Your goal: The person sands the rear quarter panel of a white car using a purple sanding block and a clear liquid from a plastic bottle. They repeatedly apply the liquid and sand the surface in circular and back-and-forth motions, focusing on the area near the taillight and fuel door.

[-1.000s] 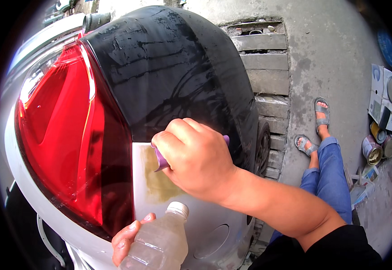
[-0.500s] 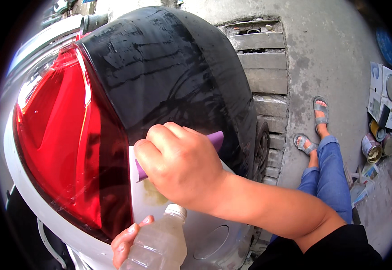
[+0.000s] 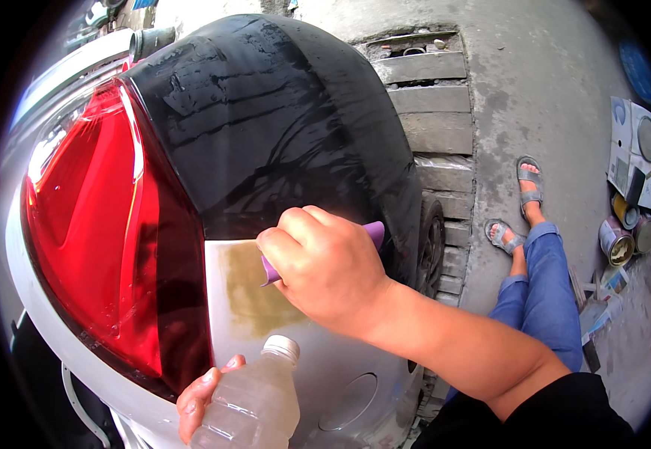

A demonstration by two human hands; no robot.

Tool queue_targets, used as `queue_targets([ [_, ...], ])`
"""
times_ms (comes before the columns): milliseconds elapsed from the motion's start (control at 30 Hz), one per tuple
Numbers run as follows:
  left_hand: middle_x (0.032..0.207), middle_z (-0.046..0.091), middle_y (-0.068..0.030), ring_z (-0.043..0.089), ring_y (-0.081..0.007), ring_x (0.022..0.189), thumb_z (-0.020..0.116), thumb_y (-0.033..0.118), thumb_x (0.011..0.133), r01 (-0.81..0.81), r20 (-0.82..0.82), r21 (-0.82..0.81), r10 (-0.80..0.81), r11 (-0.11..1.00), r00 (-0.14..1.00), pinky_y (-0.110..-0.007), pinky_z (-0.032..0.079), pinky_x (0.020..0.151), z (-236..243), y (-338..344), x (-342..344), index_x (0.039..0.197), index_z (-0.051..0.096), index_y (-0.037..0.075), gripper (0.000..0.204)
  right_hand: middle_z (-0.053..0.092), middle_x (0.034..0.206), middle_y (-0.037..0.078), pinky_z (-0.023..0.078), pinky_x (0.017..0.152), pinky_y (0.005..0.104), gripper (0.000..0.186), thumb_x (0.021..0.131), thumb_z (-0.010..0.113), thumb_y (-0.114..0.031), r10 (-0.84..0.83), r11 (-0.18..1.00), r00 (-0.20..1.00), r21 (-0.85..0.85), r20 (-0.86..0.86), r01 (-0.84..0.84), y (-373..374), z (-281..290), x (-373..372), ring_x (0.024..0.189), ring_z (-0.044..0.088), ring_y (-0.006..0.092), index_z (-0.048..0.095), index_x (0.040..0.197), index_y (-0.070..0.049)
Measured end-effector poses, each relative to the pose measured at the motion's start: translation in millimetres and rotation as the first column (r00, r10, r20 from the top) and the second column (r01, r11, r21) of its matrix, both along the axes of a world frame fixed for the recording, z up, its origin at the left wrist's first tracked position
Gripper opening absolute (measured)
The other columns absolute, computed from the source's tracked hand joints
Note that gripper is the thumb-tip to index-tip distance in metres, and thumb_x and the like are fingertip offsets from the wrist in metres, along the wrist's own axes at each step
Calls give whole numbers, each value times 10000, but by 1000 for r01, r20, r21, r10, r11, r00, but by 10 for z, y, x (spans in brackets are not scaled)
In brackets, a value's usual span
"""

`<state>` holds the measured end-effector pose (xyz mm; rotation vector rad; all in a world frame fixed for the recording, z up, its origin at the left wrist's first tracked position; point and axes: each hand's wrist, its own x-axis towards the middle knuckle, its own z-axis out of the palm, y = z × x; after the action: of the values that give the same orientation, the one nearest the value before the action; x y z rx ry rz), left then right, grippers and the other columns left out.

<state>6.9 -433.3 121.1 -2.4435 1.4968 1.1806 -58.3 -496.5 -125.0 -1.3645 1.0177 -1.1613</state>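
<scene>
My right hand (image 3: 330,271) is closed round a folded piece of purple sandpaper (image 3: 375,235) and rests against the car's light-coloured rear body panel (image 3: 333,358). Left of its knuckles an olive-brown patch (image 3: 244,288) shows on that panel, partly covered by the hand. Lower down, my left hand (image 3: 203,398) grips a clear plastic bottle (image 3: 256,396) with a white cap and cloudy contents; most of its fingers are hidden behind the bottle. The red tail light (image 3: 101,232) sits left of the patch, and a dark, glossy, streaked panel (image 3: 265,127) lies beyond my right hand.
A rear wheel (image 3: 431,239) stands beside concrete slabs (image 3: 435,135) with a gap at their far end. On the right, another person's legs in blue trousers (image 3: 550,288) and sandals (image 3: 531,184) are on the floor. Paint cans (image 3: 615,243) and cardboard (image 3: 643,142) lie farther right.
My right hand has slid right with the sandpaper, baring more of the olive-brown patch. The bottle in my left hand has shifted slightly left.
</scene>
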Motion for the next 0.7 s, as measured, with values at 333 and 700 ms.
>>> queue_targets([
  [333, 1522, 324, -222, 440, -374, 1389, 924, 494, 657, 108, -48, 114, -103, 988, 994, -461, 354, 1178, 198, 117, 381, 1532, 170, 13, 1251, 561, 783, 78, 552, 615, 369, 231, 646, 775, -34, 13, 995, 999, 97, -39, -9, 293, -335, -76, 768, 629, 254, 583, 772, -57],
  [700, 1524, 316, -230, 453, -401, 1364, 884, 538, 697, 353, -96, -307, -398, 884, 912, -503, 414, 1123, -93, 275, 467, 1566, 134, 53, 1247, 608, 850, 113, 548, 692, 428, 237, 740, 796, -101, 172, 907, 984, 396, -40, -143, 544, -489, -177, 847, 660, 305, 606, 869, -43],
])
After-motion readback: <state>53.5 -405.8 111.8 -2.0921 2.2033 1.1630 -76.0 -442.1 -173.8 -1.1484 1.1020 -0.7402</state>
